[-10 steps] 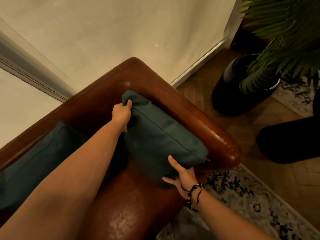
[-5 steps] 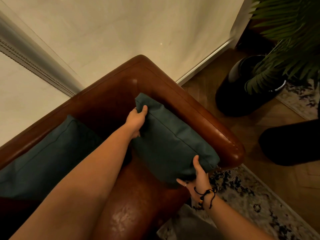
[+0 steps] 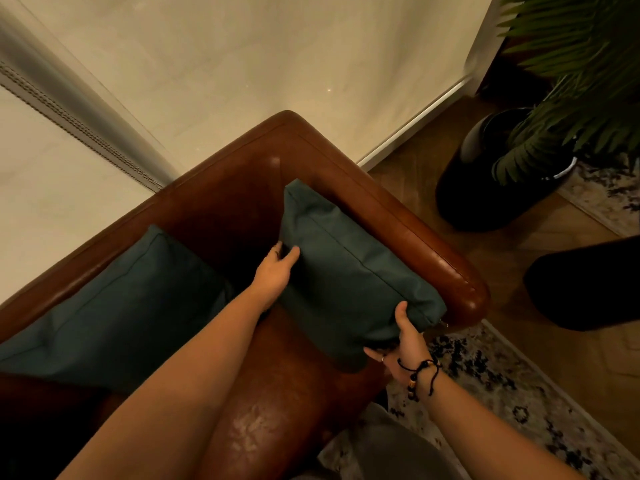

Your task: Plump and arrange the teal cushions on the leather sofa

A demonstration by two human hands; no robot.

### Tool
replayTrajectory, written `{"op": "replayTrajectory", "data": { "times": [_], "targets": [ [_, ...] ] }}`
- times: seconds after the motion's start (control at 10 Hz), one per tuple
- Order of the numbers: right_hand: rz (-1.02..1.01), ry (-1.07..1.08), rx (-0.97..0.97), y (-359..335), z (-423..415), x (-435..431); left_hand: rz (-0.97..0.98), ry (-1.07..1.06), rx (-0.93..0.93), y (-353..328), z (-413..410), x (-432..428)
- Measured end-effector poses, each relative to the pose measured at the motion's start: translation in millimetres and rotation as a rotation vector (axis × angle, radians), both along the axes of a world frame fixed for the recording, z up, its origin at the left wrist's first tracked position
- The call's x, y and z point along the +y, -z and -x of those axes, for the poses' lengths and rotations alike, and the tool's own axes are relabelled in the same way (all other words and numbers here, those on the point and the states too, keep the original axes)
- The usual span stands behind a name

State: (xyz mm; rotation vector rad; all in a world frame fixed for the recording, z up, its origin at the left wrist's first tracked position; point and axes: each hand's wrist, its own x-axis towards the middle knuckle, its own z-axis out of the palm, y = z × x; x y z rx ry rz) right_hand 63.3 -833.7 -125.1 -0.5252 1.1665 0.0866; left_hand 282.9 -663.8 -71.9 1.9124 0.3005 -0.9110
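A teal cushion point(image 3: 349, 271) leans against the right armrest of the brown leather sofa point(image 3: 398, 220), in the sofa's corner. My left hand point(image 3: 275, 271) presses flat on the cushion's left side, fingers spread. My right hand point(image 3: 403, 344), with a beaded wrist cord, grips the cushion's near bottom corner, thumb on top and fingers under it. A second teal cushion point(image 3: 114, 299) rests against the sofa back to the left, untouched.
A pale wall runs behind the sofa. A dark pot with a green palm point(image 3: 502, 174) stands on the wood floor to the right, with a dark round object point(image 3: 585, 285) nearer. A patterned rug point(image 3: 502, 393) lies in front of the sofa.
My left hand slid from the cushion's top corner down to its left side. My right hand moved from the lower face to clasp the near corner. The cushion sits closer against the armrest.
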Motion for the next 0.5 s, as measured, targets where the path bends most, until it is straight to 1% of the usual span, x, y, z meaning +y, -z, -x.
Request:
{"op": "replayTrajectory", "data": {
  "times": [0.1,0.2,0.3,0.4,0.5],
  "targets": [
    [-0.038,-0.067,0.021,-11.6,-3.9,-8.5,-0.186,0.186,0.169,-3.2,43.8,33.3],
    [-0.033,-0.118,0.043,-17.8,-1.4,-13.9,-0.229,0.249,0.205,-11.6,74.0,55.7],
    [0.027,-0.227,0.059,-26.3,7.6,-16.2,-0.231,0.178,0.163,-32.2,108.9,86.1],
    [0.086,-0.305,0.092,-38.3,17.9,-15.2,-0.226,0.182,0.138,-50.3,136.1,105.1],
    [0.119,-0.444,0.201,-57.8,36.3,-13.6,-0.225,0.177,0.101,-80.3,171.4,132.2]
  ]
}}
